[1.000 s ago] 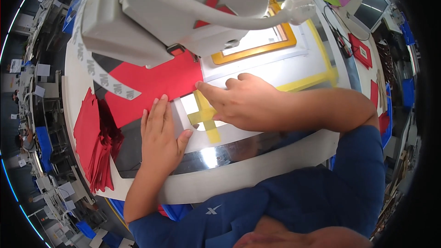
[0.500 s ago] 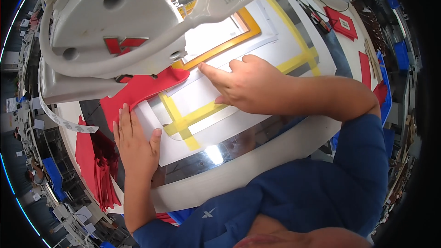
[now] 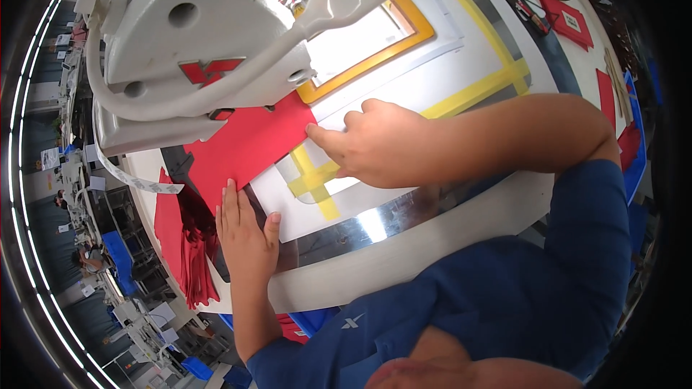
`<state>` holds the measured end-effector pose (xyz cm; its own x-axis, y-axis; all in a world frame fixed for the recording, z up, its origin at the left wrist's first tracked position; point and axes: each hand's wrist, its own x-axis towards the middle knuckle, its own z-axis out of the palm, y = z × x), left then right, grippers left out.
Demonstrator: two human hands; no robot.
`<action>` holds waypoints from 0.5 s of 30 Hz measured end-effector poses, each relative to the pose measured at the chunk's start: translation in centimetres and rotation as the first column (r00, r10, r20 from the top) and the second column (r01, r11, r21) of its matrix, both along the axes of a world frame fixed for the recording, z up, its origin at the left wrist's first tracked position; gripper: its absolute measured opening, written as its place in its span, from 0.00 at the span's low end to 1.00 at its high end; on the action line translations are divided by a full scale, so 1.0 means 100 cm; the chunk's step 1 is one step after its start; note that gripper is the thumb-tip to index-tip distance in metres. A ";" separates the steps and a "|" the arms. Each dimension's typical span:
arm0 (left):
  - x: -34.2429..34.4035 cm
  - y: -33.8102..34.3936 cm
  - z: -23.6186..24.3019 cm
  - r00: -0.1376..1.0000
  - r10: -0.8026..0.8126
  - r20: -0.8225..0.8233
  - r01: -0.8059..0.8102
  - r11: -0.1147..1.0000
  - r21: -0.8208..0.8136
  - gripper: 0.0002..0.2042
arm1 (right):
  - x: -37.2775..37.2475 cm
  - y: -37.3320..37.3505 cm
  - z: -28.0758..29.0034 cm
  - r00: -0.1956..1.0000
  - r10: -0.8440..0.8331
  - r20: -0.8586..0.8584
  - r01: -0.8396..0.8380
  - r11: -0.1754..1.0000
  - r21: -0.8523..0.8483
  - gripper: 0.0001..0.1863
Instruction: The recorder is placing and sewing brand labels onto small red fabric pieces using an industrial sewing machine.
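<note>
A red fabric piece (image 3: 249,140) lies flat on the machine bed, its far part hidden beneath the pale grey sewing machine head (image 3: 194,36). My left hand (image 3: 247,234) rests palm down with its fingertips on the near edge of the fabric, fingers stretched and thumb apart. At the fabric's right corner, my right hand (image 3: 378,142) touches the edge with its extended index finger; the other fingers are partly curled and grip nothing visible. Just beyond that corner sits an orange-yellow rectangular frame (image 3: 375,65) on white sheets.
Yellow tape (image 3: 468,97) marks a rectangle around the white sheets. A stack of red fabric pieces (image 3: 189,252) hangs at the left table edge. Thread snips (image 3: 533,18) and red pieces with a pale patch (image 3: 566,20) lie at the far right. A grey hose curves across the machine head.
The red fabric's raised, curled right end now lies flat beside the orange-yellow frame. My right index finger has gone from the frame's corner to the fabric's corner. The whole view has shifted slightly.
</note>
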<state>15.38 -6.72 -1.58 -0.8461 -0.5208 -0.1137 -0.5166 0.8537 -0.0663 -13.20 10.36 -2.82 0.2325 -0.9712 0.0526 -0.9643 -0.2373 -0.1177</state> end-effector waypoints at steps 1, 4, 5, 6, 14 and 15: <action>-0.001 0.001 0.000 1.000 0.001 -0.008 -0.001 1.000 0.004 0.40 | -0.001 0.001 0.000 1.000 -0.027 0.000 0.027 0.999 -0.023 0.27; -0.006 -0.002 -0.001 1.000 -0.016 -0.018 0.016 1.000 -0.004 0.41 | -0.011 0.008 0.005 0.998 -0.047 -0.043 0.044 0.996 -0.073 0.27; -0.009 -0.004 -0.002 0.999 -0.024 -0.025 0.024 1.000 0.004 0.41 | -0.015 0.012 0.006 0.996 -0.036 -0.081 0.027 0.994 -0.101 0.28; -0.013 -0.007 -0.003 0.999 -0.035 -0.034 0.035 0.999 0.002 0.41 | -0.020 0.016 0.005 0.995 -0.044 -0.089 0.036 0.995 -0.093 0.28; -0.075 -0.003 -0.004 0.980 -0.177 -0.094 0.181 0.983 0.027 0.43 | -0.069 0.084 0.008 0.921 -0.344 -0.184 0.341 0.939 -0.047 0.31; -0.084 0.001 -0.004 0.973 -0.212 -0.089 0.215 0.976 0.027 0.43 | -0.076 0.094 0.008 0.895 -0.413 -0.165 0.412 0.910 -0.045 0.30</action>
